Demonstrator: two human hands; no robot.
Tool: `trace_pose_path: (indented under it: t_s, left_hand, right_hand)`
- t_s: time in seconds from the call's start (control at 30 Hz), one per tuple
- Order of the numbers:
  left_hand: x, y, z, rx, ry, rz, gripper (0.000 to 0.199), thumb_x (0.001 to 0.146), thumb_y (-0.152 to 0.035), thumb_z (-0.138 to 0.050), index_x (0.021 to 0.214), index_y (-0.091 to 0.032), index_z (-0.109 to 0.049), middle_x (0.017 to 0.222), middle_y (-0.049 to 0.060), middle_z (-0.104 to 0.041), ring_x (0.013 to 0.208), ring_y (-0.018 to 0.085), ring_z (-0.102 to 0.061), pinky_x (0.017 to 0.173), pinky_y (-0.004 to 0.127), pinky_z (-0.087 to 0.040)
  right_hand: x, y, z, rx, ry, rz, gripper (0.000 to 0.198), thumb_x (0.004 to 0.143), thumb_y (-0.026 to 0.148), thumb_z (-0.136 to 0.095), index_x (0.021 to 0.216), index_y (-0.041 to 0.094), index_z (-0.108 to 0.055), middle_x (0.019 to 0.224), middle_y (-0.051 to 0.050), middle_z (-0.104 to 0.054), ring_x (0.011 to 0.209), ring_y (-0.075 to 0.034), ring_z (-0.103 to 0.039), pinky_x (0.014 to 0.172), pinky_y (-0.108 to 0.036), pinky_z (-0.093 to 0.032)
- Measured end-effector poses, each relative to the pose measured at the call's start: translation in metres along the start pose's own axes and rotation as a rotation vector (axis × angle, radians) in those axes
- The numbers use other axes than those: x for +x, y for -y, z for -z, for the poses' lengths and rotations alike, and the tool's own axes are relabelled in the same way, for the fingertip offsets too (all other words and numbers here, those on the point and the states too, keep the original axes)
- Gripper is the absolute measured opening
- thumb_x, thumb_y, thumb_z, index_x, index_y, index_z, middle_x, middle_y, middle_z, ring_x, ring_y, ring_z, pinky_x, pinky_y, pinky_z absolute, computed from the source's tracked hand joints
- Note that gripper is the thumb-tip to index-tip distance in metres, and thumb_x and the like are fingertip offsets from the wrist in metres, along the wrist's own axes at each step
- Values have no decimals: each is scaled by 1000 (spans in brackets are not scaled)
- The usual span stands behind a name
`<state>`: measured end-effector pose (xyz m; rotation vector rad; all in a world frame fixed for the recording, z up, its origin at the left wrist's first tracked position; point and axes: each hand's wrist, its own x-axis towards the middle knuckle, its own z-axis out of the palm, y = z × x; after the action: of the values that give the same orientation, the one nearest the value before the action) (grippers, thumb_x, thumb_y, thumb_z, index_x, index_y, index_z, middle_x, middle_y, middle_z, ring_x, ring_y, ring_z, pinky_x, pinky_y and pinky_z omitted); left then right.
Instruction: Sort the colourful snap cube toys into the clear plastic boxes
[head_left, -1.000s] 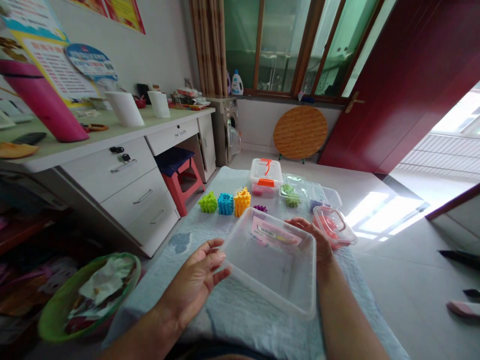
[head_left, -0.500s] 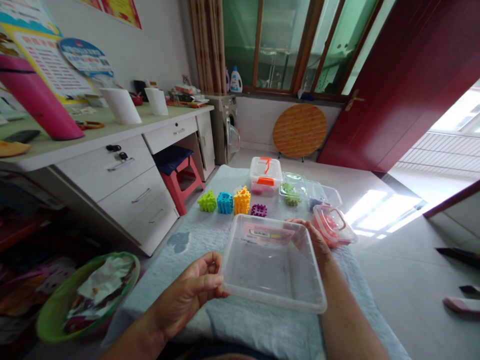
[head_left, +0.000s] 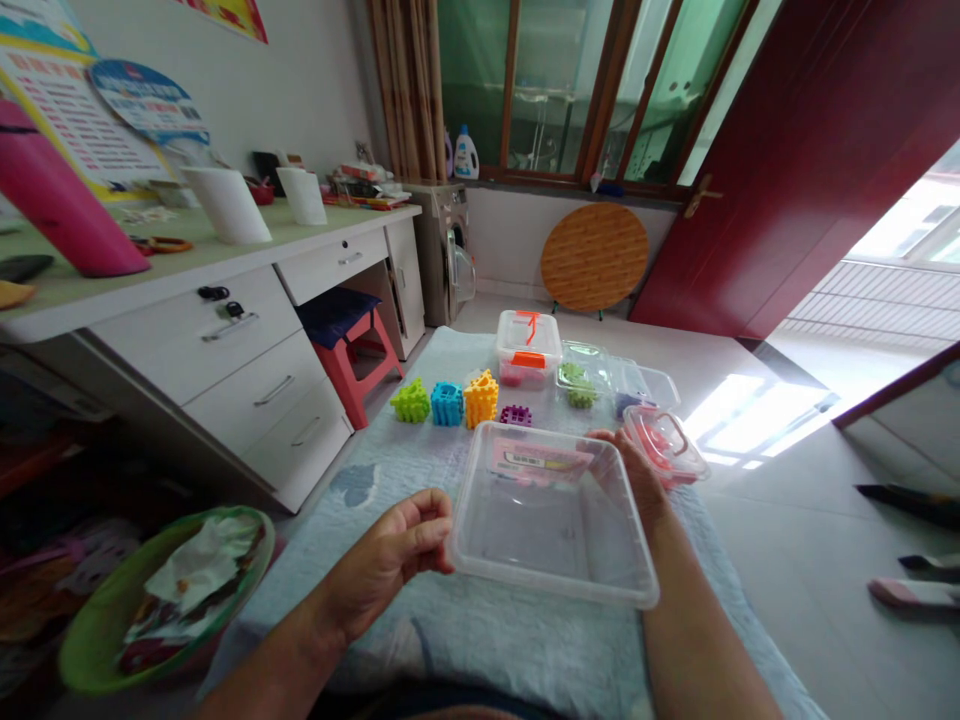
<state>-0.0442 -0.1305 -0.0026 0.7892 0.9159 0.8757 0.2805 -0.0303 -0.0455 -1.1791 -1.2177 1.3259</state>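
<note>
A clear plastic box (head_left: 551, 520), lidless and with a label on its far wall, is between my hands above the cloth. My left hand (head_left: 416, 540) pinches its left rim between thumb and fingers. At the right side, my right hand (head_left: 634, 470) is wrapped round the wall, its fingers partly hidden behind the box. Beyond the box stand a green block piece (head_left: 411, 401), a blue one (head_left: 448, 404), a yellow one (head_left: 481, 399) and a low purple one (head_left: 516, 415).
Behind the blocks is a lidded clear box with orange clips (head_left: 529, 350). To the right are a clear container with green pieces (head_left: 580, 385) and a lidded container with red contents (head_left: 664, 445). A green waste basket (head_left: 79, 640) stands on the floor left of the cloth-covered table (head_left: 375, 520).
The box has shifted slightly right and up in view, both hands moving with it. The whole view has shifted a little as the camera moved.
</note>
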Motion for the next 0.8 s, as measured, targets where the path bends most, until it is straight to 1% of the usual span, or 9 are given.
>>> trace_pose_path:
  t_s: [0.07, 0.13, 0.23, 0.3, 0.4, 0.53, 0.6, 0.7, 0.8]
  left_hand:
    - [6, -10, 9, 114, -65, -55, 19, 82, -34, -68, 80, -18, -58, 68, -2, -56, 65, 11, -53, 68, 24, -47]
    - [16, -25, 17, 225, -139, -147, 18, 81, -34, -68, 80, -18, -59, 68, -2, -56, 65, 12, -53, 69, 24, -47]
    - [37, -54, 19, 380, -202, -357, 17, 76, -31, -72, 82, -19, -62, 71, -2, -57, 68, 13, -54, 69, 24, -45]
    - [55, -75, 13, 464, -199, -468, 19, 71, -28, -76, 84, -20, -64, 75, -1, -60, 72, 15, -55, 69, 24, -45]
    - [86, -100, -2, 641, -126, -590, 20, 66, -22, -76, 85, -22, -69, 80, 2, -64, 79, 19, -56, 79, 29, -46]
    - [136, -120, -22, 1063, 126, -724, 28, 65, -12, -70, 91, -23, -72, 97, 5, -69, 98, 25, -58, 96, 37, -38]
    - [161, -123, -29, 1239, 239, -694, 32, 63, -10, -70, 92, -22, -72, 99, 7, -69, 100, 27, -59, 97, 38, -36]
    - [191, -120, -37, 1445, 336, -566, 37, 58, -9, -72, 93, -21, -73, 103, 10, -69, 103, 30, -57, 97, 41, -34]
    - [212, -114, -43, 1452, 349, -463, 41, 48, -6, -77, 86, -20, -73, 100, 10, -70, 103, 32, -56, 98, 43, -32]
  right_hand:
    - [1, 6, 2, 144, -43, -91, 52, 82, 71, -48, 92, 24, -69, 82, -7, -73, 76, -28, -68, 74, -46, -53]
    - [2, 13, 7, 221, -117, -108, 45, 80, 64, -58, 87, 21, -70, 82, -7, -73, 77, -25, -68, 74, -41, -53]
    - [-8, 22, 19, 114, -203, -47, 42, 77, 58, -66, 86, 18, -72, 88, -9, -73, 82, -23, -67, 78, -38, -52]
    - [-22, 23, 27, -30, -224, -19, 40, 77, 56, -66, 92, 19, -72, 92, -9, -73, 86, -24, -66, 79, -38, -52]
    - [-45, 19, 32, -356, -251, 45, 33, 78, 50, -65, 93, 21, -72, 89, -7, -73, 84, -25, -65, 78, -40, -51]
    - [-59, 2, 26, -740, -208, 153, 19, 80, 37, -60, 86, 24, -72, 81, -6, -70, 73, -25, -62, 69, -38, -48]
    - [-59, -9, 21, -774, -167, 212, 17, 81, 34, -57, 76, 25, -71, 76, -6, -66, 69, -24, -59, 65, -38, -47]
    - [-56, -23, 17, -744, -177, 273, 19, 81, 31, -56, 68, 28, -69, 74, -6, -62, 72, -25, -57, 68, -38, -47]
    - [-55, -32, 17, -728, -226, 291, 16, 81, 29, -57, 69, 30, -69, 75, -6, -60, 75, -26, -57, 70, -39, -47]
